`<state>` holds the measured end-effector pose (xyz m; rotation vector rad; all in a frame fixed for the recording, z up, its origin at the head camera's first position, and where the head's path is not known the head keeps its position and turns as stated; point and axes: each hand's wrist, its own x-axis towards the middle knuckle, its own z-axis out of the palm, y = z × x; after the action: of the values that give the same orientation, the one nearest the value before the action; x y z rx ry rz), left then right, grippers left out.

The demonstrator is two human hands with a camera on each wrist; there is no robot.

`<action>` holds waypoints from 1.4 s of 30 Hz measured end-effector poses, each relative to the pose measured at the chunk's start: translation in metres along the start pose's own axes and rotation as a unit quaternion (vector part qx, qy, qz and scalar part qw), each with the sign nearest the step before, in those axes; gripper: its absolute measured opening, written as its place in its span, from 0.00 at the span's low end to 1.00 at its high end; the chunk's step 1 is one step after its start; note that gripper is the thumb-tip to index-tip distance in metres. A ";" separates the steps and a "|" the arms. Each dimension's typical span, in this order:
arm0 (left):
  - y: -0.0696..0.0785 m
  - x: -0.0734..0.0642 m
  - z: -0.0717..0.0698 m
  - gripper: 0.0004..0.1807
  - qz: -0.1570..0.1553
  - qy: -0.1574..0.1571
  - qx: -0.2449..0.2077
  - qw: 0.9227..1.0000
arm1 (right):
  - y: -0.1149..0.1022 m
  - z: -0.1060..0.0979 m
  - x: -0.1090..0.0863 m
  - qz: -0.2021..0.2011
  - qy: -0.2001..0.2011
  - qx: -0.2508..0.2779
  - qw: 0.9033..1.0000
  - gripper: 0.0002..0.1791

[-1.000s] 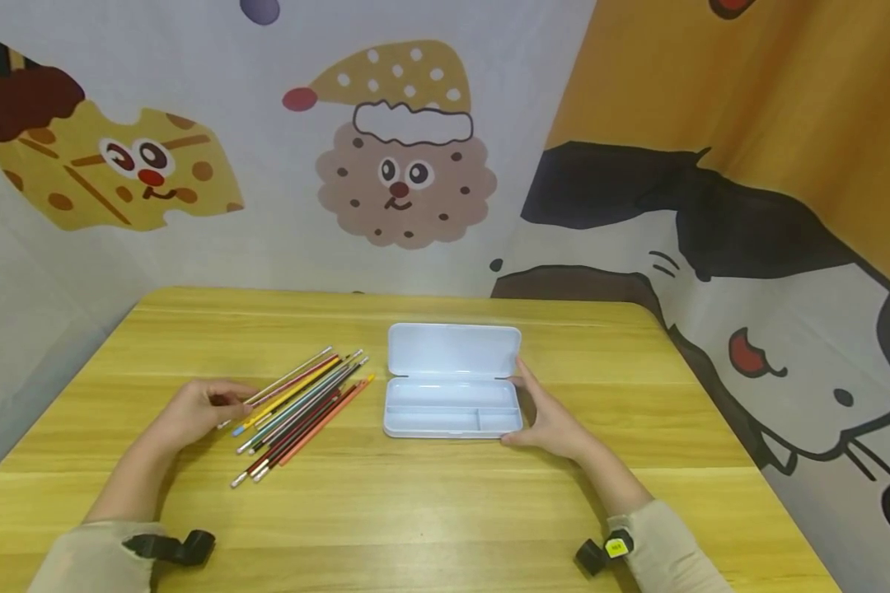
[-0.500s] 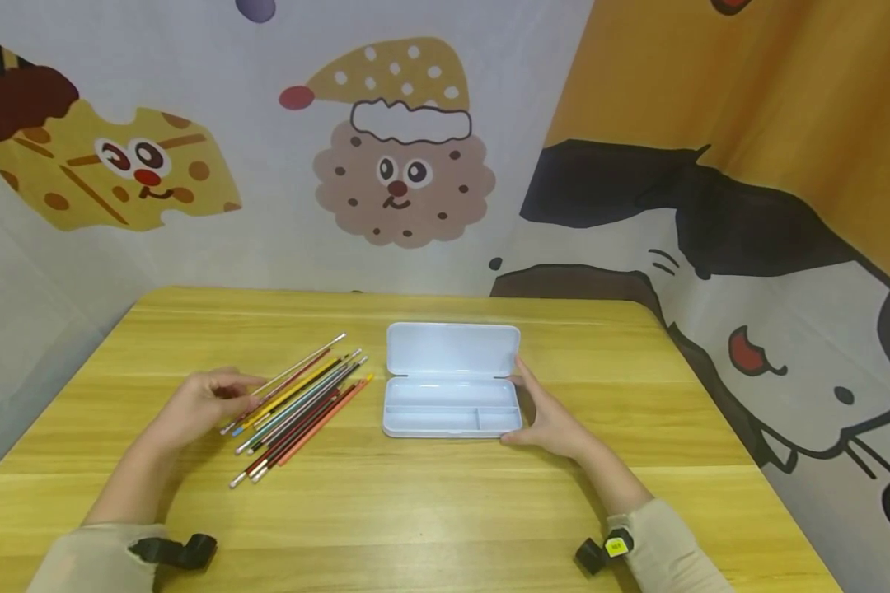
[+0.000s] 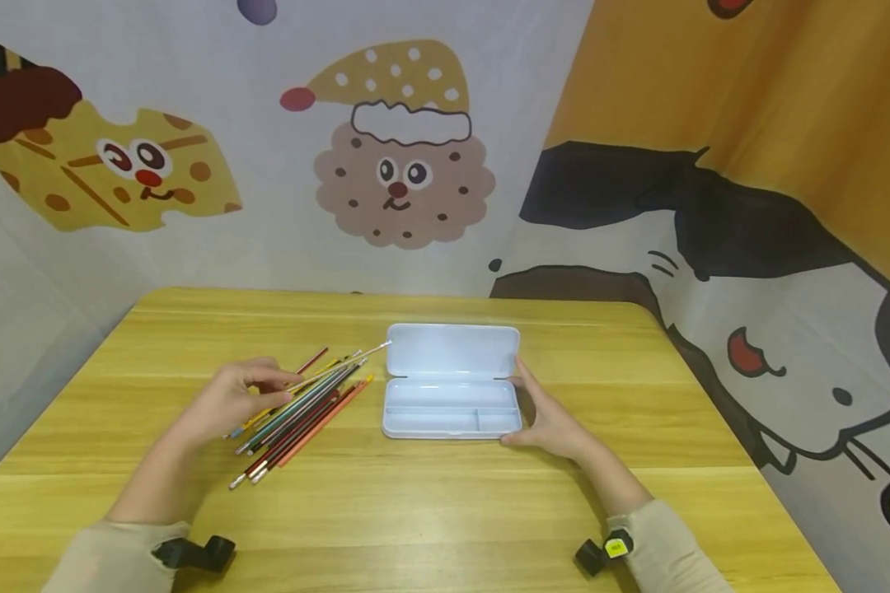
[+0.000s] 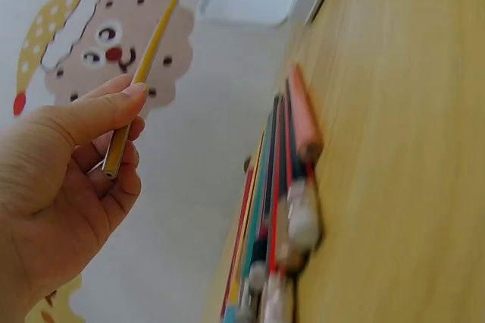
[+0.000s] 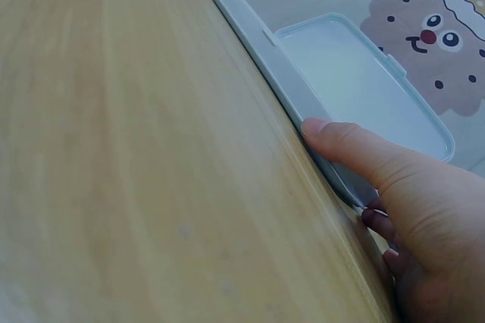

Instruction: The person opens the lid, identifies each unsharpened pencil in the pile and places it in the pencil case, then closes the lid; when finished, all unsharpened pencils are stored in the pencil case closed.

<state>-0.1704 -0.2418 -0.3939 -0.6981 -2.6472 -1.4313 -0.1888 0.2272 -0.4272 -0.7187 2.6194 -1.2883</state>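
My left hand (image 3: 241,399) pinches a yellow pencil (image 4: 154,46) between thumb and fingers, raised above the pencil pile. Its far tip (image 3: 386,344) overlaps the case lid's left edge in the head view. Beneath this hand, several pencils (image 3: 311,424) lie slanted in a loose bundle, in red, black, teal, yellow and orange. A pale blue pencil case (image 3: 430,395) lies on the table with its lid (image 3: 454,350) raised, its compartments bare. Around the case's right end, my right hand (image 3: 549,420) holds on, thumb (image 5: 333,137) against the front wall, other fingers mostly hidden behind.
The wood-grain table (image 3: 430,511) carries the pencils at left and the case at centre. Behind it hangs a cartoon-printed cloth (image 3: 259,181). Each wrist wears a black camera strap.
My left hand has lifted the yellow pencil off the left side of the pile and carried it right, towards the case. The right hand and case have stayed put.
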 end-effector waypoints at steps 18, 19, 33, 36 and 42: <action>0.030 0.042 0.052 0.13 0.073 -0.046 -0.009 0.996 | -0.007 -0.002 -0.003 0.005 0.002 -0.002 1.000 0.69; 0.031 0.045 0.055 0.13 0.073 -0.053 -0.013 0.996 | -0.007 -0.002 -0.002 0.004 0.003 -0.002 1.000 0.68; 0.032 0.078 0.092 0.11 0.104 -0.093 -0.012 0.990 | -0.003 0.000 -0.001 -0.006 0.000 0.003 1.000 0.68; 0.032 0.085 0.100 0.10 0.107 -0.096 -0.002 0.990 | 0.011 0.003 0.001 -0.008 0.005 0.002 1.000 0.70; 0.033 0.098 0.114 0.09 0.109 -0.101 0.025 0.989 | 0.035 0.005 0.004 -0.004 0.009 -0.002 1.000 0.72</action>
<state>-0.2263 -0.0990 -0.4080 -1.1434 -2.6344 -1.2933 -0.2033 0.2396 -0.4567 -0.7219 2.6366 -1.2965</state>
